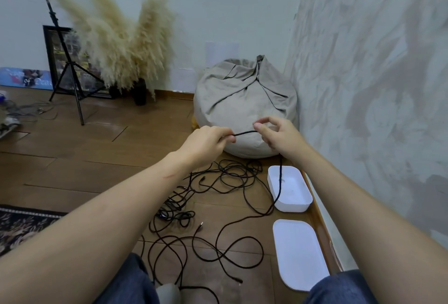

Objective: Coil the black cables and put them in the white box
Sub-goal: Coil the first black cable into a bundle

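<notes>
Both my hands are raised in front of me with one black cable [245, 132] stretched between them. My left hand [206, 145] grips its end in curled fingers. My right hand [278, 136] pinches the cable between thumb and forefinger, and the cable drops from it past the open white box [300, 203] to the floor. Several more black cables [218, 189] lie tangled and loose on the wooden floor below my hands. The white box stands by the wall at the right, with nothing coiled inside it.
The box's white lid [299, 254] lies flat nearer to me. A grey beanbag [244, 102] sits in the corner behind my hands. A tripod stand [68, 71], pampas grass [116, 44] and a patterned rug [21, 226] are at the left. My knees in jeans are at the bottom.
</notes>
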`<state>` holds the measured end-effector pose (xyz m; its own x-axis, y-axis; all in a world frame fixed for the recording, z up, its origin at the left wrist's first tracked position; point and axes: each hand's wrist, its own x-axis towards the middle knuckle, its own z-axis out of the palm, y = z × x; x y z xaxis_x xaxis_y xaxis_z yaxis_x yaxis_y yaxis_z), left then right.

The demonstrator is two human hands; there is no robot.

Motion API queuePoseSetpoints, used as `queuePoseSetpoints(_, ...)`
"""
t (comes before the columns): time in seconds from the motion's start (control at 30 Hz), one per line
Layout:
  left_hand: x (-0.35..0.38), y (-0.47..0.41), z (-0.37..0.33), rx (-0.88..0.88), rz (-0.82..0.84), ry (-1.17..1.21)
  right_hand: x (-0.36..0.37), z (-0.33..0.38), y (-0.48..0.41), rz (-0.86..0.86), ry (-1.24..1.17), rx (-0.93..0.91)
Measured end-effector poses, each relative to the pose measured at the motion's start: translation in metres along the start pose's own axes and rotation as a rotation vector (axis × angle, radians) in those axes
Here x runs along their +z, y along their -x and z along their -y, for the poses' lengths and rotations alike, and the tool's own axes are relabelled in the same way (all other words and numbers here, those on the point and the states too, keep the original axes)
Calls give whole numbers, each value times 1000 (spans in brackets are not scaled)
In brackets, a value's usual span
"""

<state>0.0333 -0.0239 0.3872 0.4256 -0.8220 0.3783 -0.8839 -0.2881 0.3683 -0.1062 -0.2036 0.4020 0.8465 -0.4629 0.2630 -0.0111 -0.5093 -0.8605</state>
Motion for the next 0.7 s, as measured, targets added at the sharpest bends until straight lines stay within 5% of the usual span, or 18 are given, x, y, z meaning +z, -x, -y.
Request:
queuePoseSetpoints(0.13, -1, 1, 0, 18, 28, 29, 3, 4, 4, 171, 224, -44)
queuePoseSetpoints(0.27, -13, 6, 33, -143, 9, 47, -25, -15, -1, -58, 552, -26)
queuePoseSetpoints(0.47, -4, 4, 5, -20, 40, 102, 4, -2, 0, 200, 494, -109)
queuePoseSetpoints(0.7, 1, 7, 33, -268, -125, 24, -23, -18, 4, -2, 698, -10)
